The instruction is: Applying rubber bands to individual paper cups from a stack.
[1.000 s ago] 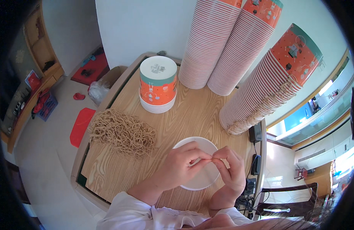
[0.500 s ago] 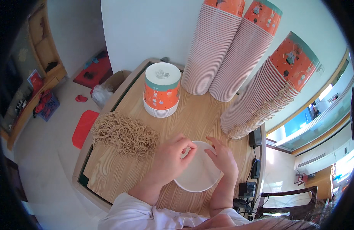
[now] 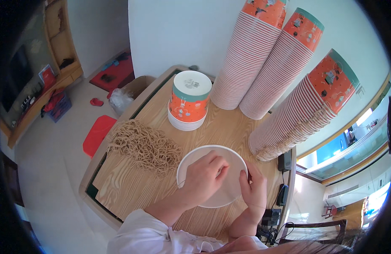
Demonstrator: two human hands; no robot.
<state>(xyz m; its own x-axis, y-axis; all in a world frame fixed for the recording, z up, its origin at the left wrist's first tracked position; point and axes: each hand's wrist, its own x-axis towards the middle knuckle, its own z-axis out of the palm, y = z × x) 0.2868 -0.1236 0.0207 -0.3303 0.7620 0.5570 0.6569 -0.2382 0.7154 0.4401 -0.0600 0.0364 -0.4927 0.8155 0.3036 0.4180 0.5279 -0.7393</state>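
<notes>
A white-lined paper tub (image 3: 194, 157) stands mouth up at the near middle of the table. Above its opening is my left hand (image 3: 206, 174), fingers curled into a pinch; a thin strand shows by it, but what the fingertips hold is hidden. My right hand (image 3: 254, 186) is closed on the tub's right rim, thumb on the inner side and fingers outside. Left of the tub lies a loose heap of tan twine (image 3: 144, 148). Behind it, a short upside-down stack of orange and green tubs (image 3: 189, 103) rests on the table.
Tall nested tub stacks stand at the back: a left stack (image 3: 246, 59), a middle stack (image 3: 280, 63) and a right stack (image 3: 292, 118) draped with twine loops (image 3: 305, 129). Black adapters (image 3: 282, 194) and cables line the table's right edge. A red stool (image 3: 98, 133) stands beyond the left edge.
My right hand has gone from hovering with fingers apart to gripping the tub's rim. My left hand stays curled over the opening. The tub appears tipped and larger; the whole view has shifted.
</notes>
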